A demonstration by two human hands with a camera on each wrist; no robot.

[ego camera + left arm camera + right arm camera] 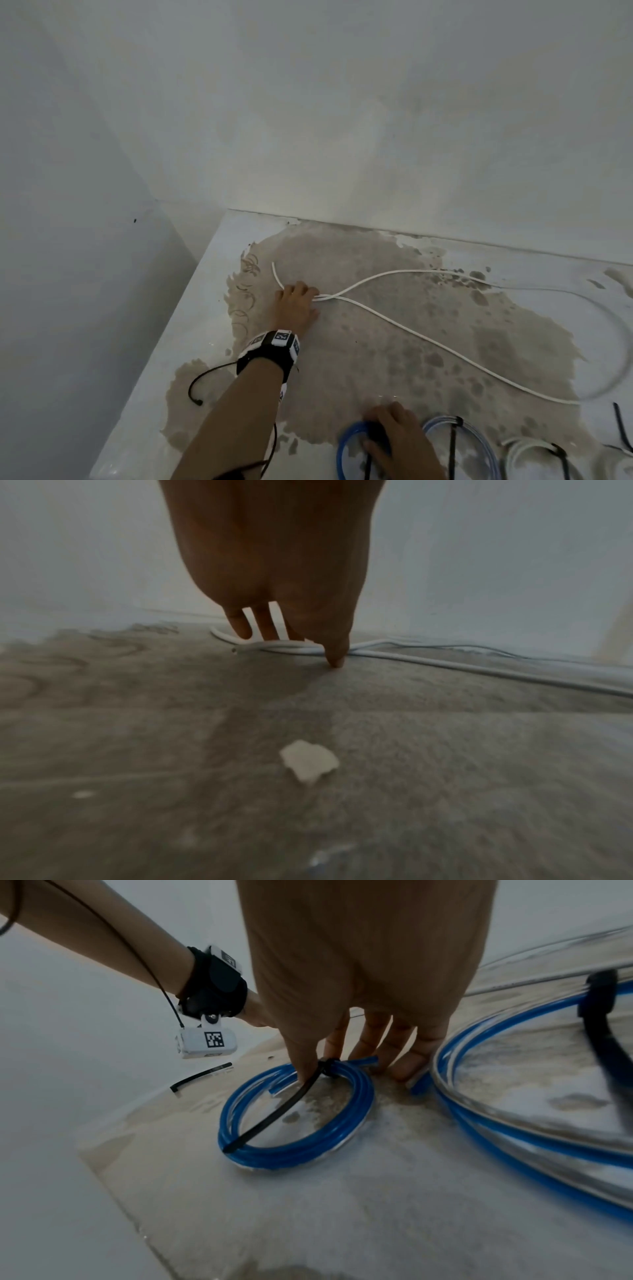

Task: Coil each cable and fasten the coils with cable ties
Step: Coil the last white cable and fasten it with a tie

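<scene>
A loose white cable (428, 339) runs across the stained table (513, 342) and crosses itself at the far left. My left hand (313, 301) grips that crossing. In the left wrist view the thumb sits in front of the white cable (479, 669) and the fingers (240, 627) behind it. Near the front edge my right hand (376, 442) holds a small blue coil (342, 445). In the right wrist view its thumb and fingers (411, 1066) pinch the blue coil (298, 1153) at a black cable tie (274, 1118), whose tail lies across the ring.
A larger blue and clear coil (479, 442) with a black tie lies right of my right hand. A tied white coil (527, 452) is beyond it, with loose black ties (621, 428) at the far right. The table edge (154, 342) drops off left; a wall stands behind.
</scene>
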